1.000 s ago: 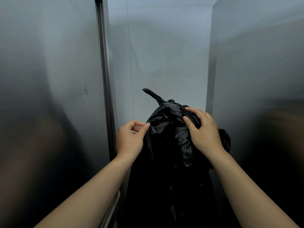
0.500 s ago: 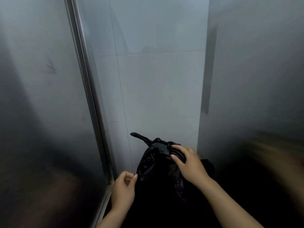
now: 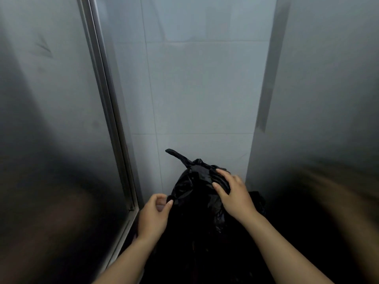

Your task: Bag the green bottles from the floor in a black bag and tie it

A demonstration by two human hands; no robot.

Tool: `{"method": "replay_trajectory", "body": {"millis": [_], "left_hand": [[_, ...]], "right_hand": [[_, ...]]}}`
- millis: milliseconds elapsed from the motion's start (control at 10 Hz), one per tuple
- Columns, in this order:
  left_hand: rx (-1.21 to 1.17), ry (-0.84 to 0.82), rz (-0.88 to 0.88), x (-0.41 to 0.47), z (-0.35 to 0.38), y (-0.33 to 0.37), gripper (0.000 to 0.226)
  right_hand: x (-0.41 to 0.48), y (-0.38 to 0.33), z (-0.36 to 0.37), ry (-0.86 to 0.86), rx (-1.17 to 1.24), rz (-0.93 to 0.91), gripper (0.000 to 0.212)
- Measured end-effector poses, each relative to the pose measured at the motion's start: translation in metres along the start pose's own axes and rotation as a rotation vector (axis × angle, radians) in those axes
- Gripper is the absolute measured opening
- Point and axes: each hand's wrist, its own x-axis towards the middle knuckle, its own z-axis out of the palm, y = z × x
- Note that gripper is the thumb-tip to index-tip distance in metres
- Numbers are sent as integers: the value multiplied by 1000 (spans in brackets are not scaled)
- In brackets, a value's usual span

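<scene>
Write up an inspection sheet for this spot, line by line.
Surface: floor too dark to make out.
Job's things: crumpled black plastic bag, top gathered, one twisted tail sticking up; green bottles not seen.
Clutter: nothing seen.
Hands: left hand pinches a fold at the bag's side; right hand grips the gathered top.
Cables: nothing seen.
Surroundings: white tiled wall behind the bag; brushed metal panels on both sides.
</scene>
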Motion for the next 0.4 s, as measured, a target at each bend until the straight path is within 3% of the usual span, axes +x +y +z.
{"method": "replay_trajectory", "body": {"millis": [200, 400], "left_hand": [[128, -66, 50, -13, -6, -11, 42], [209, -17, 154, -22, -27, 1, 44]], "right_hand": [[-16, 23, 26, -220, -57, 136, 58], [-20, 2, 21, -260, -197, 160, 70]]}}
